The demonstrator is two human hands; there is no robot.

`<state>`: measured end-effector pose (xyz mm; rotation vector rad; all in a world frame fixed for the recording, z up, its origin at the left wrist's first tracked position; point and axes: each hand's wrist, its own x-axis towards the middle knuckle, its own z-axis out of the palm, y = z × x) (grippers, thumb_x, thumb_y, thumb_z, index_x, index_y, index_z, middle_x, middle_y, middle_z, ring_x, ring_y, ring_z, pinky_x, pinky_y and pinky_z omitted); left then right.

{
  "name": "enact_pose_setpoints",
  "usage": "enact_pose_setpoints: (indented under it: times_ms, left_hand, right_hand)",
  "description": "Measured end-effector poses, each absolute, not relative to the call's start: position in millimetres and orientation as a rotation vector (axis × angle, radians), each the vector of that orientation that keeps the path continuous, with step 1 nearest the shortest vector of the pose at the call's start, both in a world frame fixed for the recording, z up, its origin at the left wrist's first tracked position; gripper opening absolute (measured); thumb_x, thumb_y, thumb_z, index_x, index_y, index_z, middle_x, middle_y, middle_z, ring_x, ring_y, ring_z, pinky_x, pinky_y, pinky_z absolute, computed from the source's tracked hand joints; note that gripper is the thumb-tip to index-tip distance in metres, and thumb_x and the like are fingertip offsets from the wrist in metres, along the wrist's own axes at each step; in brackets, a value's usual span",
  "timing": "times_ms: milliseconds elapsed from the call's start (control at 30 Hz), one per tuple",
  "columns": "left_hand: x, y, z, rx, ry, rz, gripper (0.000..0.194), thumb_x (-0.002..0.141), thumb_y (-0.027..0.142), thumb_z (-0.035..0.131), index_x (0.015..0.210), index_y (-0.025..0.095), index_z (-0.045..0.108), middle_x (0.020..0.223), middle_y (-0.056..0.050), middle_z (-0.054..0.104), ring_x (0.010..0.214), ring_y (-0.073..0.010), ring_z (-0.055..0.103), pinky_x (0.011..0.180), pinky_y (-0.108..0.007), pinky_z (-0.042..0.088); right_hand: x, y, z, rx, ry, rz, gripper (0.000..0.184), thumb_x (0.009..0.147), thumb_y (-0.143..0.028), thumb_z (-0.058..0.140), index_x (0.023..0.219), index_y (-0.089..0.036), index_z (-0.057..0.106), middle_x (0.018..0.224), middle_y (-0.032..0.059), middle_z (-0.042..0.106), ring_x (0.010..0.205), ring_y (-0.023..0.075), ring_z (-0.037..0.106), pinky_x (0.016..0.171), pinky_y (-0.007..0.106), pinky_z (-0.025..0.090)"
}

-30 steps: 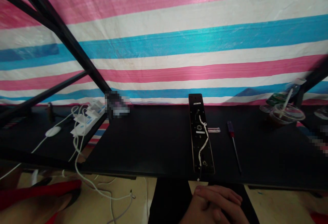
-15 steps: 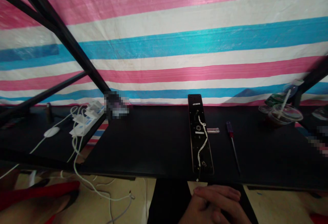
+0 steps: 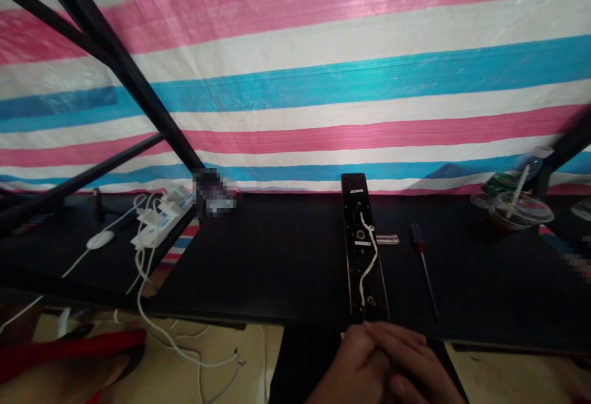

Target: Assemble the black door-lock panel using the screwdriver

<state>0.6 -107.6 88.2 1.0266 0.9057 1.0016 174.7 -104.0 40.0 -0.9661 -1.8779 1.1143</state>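
My left hand (image 3: 351, 361) and my right hand (image 3: 409, 351) are clasped together over my lap, just below the front edge of the table (image 3: 258, 256). Their fingers are closed round each other, and nothing else shows in them. Just beyond the hands lies a long black door lock panel (image 3: 353, 274), back side up, with a shiny handle (image 3: 388, 239) sticking out on its right. A white cable (image 3: 368, 265) runs down the panel; its near end is hidden behind the hands. Right of the panel rests a screwdriver (image 3: 418, 239) with a dark purple and red handle, its shaft pointing towards me.
At the back right stand a clear plastic cup (image 3: 521, 210) with a straw and a plastic bottle (image 3: 533, 161). To the left, a white power strip (image 3: 154, 228) trails cables to the floor. Black frame bars (image 3: 143, 93) cross in front of a striped sheet (image 3: 346, 84). Another person's leg (image 3: 74, 370) shows lower left.
My clasped hands have risen slightly towards the table edge and now cover the near end of the cable. The view has shifted a little; the objects on the table have stayed put.
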Motion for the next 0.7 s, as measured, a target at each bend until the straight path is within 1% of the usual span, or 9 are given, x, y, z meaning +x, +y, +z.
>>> enact_pose_setpoints:
  times_ms: [67, 133, 200, 233, 333, 400, 500, 600, 700]
  left_hand:
    - [-10.9, -90.6, 85.2, 1.094, 1.068, 1.165, 0.026, 0.086, 0.016, 0.051, 0.092, 0.018, 0.076, 0.111, -0.009, 0.075, 0.109, -0.0239, 0.066, 0.099, -0.037, 0.049]
    - [-23.1, -69.5, 77.4, 1.075, 1.209, 1.387, 0.023, 0.082, 0.015, 0.05, 0.082, 0.017, 0.073, 0.094, -0.008, 0.075, 0.092, -0.0208, 0.068, 0.088, -0.034, 0.052]
    - [-31.8, -48.5, 65.0, 0.99, 1.339, 1.56, 0.019, 0.081, 0.016, 0.051, 0.08, 0.017, 0.069, 0.082, -0.005, 0.072, 0.082, -0.0184, 0.066, 0.08, -0.031, 0.052]
    - [-34.0, -39.2, 57.4, 0.964, 1.375, 1.608, 0.016, 0.08, 0.016, 0.052, 0.08, 0.017, 0.068, 0.081, -0.005, 0.071, 0.08, -0.018, 0.066, 0.079, -0.031, 0.052]
    - [-30.6, -18.4, 32.1, 0.947, 1.414, 1.638, 0.014, 0.079, 0.016, 0.055, 0.087, 0.017, 0.067, 0.09, -0.006, 0.071, 0.088, -0.0186, 0.066, 0.086, -0.032, 0.052]
    - [-22.8, -10.1, 16.7, 0.926, 1.44, 1.636, 0.017, 0.082, 0.019, 0.057, 0.097, 0.018, 0.066, 0.103, -0.008, 0.07, 0.099, -0.0196, 0.066, 0.092, -0.033, 0.051]
    - [-9.5, -3.4, 0.8, 0.889, 1.388, 1.607, 0.026, 0.089, 0.028, 0.059, 0.113, 0.019, 0.06, 0.12, -0.011, 0.067, 0.111, -0.0206, 0.065, 0.099, -0.036, 0.049]
    - [0.8, -1.0, -7.8, 0.877, 1.29, 1.577, 0.033, 0.094, 0.031, 0.056, 0.125, 0.02, 0.053, 0.13, -0.013, 0.065, 0.12, -0.0213, 0.063, 0.105, -0.037, 0.046]
    - [6.3, -2.4, -13.7, 0.856, 1.265, 1.525, 0.041, 0.096, 0.033, 0.055, 0.134, 0.02, 0.048, 0.133, -0.014, 0.064, 0.119, -0.0215, 0.063, 0.104, -0.037, 0.047]
  right_hand:
    - [188.9, -83.0, 35.8, -1.062, -1.727, 1.017, 0.047, 0.102, -0.046, 0.048, 0.142, -0.024, 0.058, 0.065, -0.0001, 0.07, 0.058, 0.0156, 0.068, 0.063, 0.024, 0.059]
    - [208.2, -55.3, 28.3, -1.339, -1.486, 0.79, 0.051, 0.1, -0.049, 0.048, 0.137, -0.015, 0.062, 0.064, 0.002, 0.069, 0.06, 0.0179, 0.068, 0.063, 0.026, 0.057]
    - [229.2, -25.3, 16.0, -1.621, -1.323, 0.511, 0.053, 0.091, -0.055, 0.056, 0.119, -0.013, 0.072, 0.07, 0.007, 0.072, 0.063, 0.0217, 0.069, 0.06, 0.028, 0.055]
    - [238.9, -11.2, 8.3, -1.724, -1.338, 0.436, 0.054, 0.088, -0.057, 0.057, 0.113, -0.013, 0.075, 0.068, 0.0075, 0.071, 0.058, 0.0225, 0.067, 0.055, 0.029, 0.052]
    - [259.7, 20.4, -17.0, -1.832, -1.379, 0.346, 0.057, 0.086, -0.054, 0.05, 0.114, -0.012, 0.075, 0.061, 0.007, 0.067, 0.047, 0.0218, 0.058, 0.046, 0.031, 0.043]
    - [265.1, 30.5, -31.1, -1.814, -1.362, 0.407, 0.06, 0.086, -0.051, 0.048, 0.122, -0.01, 0.071, 0.06, 0.0052, 0.064, 0.044, 0.02, 0.054, 0.044, 0.03, 0.04]
    - [264.4, 32.4, -42.0, -1.73, -1.32, 0.517, 0.063, 0.087, -0.047, 0.046, 0.134, -0.008, 0.062, 0.058, 0.0005, 0.058, 0.045, 0.0178, 0.051, 0.045, 0.028, 0.04]
    - [260.2, 27.5, -41.3, -1.65, -1.299, 0.547, 0.062, 0.088, -0.04, 0.043, 0.138, -0.007, 0.058, 0.057, -0.0024, 0.054, 0.049, 0.0171, 0.052, 0.05, 0.027, 0.043]
    - [257.1, 24.6, -36.1, -1.671, -1.278, 0.563, 0.059, 0.086, -0.036, 0.043, 0.136, -0.009, 0.059, 0.062, -0.0007, 0.059, 0.052, 0.0165, 0.054, 0.052, 0.026, 0.043]
